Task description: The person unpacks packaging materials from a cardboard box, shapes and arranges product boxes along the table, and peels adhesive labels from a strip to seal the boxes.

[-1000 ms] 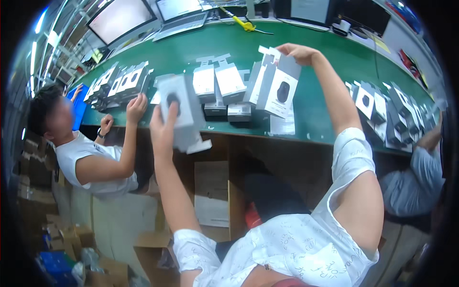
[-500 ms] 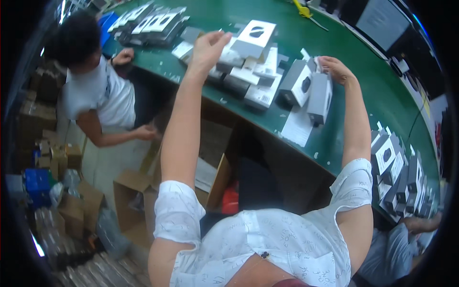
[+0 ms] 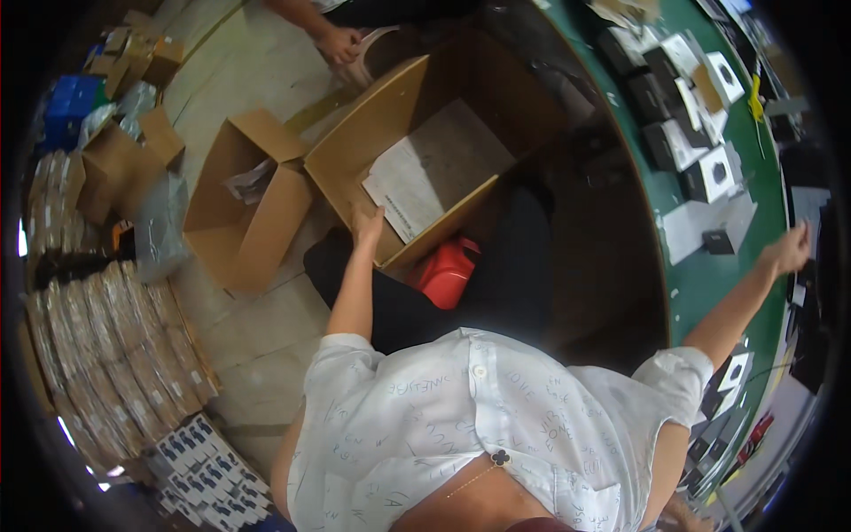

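Note:
My left hand grips the near corner of a large open cardboard box beside my knees. Inside it lies a pale printed sheet. My right hand is stretched out over the far side of the green table, with its fingertips drawn together; whether anything is between them is too small to tell. Nearest to it on the table are a grey-and-white small box and a white product box with a dark picture.
More product boxes and a yellow tool lie along the table. A second open carton and wrapped stacks stand on the floor. A red object sits by my legs. A co-worker's hand shows at the top.
My view has swung left and down. My left hand has left the table's boxes and come down to the cardboard box. My right hand has let go of the grey box and reaches out.

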### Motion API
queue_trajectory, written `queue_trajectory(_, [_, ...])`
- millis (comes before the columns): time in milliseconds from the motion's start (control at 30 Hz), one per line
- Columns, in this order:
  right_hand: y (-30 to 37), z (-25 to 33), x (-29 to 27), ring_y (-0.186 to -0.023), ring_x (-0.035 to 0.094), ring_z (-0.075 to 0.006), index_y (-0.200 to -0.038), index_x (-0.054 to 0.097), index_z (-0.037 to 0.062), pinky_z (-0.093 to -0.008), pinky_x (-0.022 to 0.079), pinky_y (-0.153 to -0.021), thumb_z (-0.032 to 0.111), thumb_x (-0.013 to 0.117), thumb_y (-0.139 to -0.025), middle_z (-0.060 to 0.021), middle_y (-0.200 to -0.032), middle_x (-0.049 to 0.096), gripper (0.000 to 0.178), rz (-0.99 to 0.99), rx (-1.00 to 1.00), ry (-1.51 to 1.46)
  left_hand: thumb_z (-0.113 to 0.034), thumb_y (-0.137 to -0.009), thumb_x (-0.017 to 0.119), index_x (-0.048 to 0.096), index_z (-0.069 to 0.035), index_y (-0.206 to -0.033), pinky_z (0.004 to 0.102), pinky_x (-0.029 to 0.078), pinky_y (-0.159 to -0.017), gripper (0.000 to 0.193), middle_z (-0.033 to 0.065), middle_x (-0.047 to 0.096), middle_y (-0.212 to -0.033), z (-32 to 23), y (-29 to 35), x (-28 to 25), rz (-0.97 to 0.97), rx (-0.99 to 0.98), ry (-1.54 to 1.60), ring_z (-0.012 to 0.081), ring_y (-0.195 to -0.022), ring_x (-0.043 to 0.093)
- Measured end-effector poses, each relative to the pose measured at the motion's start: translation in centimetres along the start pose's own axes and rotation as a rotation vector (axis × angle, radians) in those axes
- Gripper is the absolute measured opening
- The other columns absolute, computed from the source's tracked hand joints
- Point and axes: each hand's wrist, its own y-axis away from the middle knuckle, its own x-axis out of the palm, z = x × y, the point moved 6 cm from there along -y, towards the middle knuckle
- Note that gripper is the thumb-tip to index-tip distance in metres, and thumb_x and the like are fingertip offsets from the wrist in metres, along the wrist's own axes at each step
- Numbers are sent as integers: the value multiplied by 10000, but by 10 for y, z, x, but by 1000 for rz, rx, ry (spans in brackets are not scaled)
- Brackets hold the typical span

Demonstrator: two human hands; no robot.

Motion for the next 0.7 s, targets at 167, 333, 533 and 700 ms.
queue_trajectory(167, [174, 275, 4, -902, 632, -213, -1006, 632, -57, -267, 517, -755, 22, 519, -922, -169, -1003, 660, 161, 132, -611, -33, -268, -783, 727, 433, -6, -1345, 399, 441, -961, 686, 219, 495, -1318, 169, -69, 60, -90, -368, 89, 311, -1184, 516])
queue_trajectory(333, [387, 294, 84, -1079, 552, -201, -1173, 572, 42, -325, 476, -877, 16, 596, -881, -119, -1188, 558, 295, 1236, -67, -301, -213, -784, 711, 526, -24, -1258, 399, 483, -884, 543, 156, 591, -1225, 195, -82, 92, -11, -543, 357, 342, -1100, 579])
queue_trajectory(533, [588, 129, 155, -1319, 342, -320, -1457, 248, 72, -512, 419, -957, 528, 742, -744, -179, -1417, 342, 980, 1351, 1488, 139, -38, -799, 562, 616, 56, -1076, 425, 509, -847, 298, 277, 612, -1123, 125, -65, 52, 59, -435, 1, 382, -1079, 599])
queue_trajectory(700, [659, 137, 185, -1325, 328, -355, -1447, 259, 88, -575, 347, -1016, 560, 751, -705, -180, -1432, 323, 1007, 1240, 2070, 66, -116, -778, 556, 655, 57, -966, 459, 492, -875, 275, 298, 633, -996, 104, -25, -10, 67, -296, -77, 425, -979, 621])
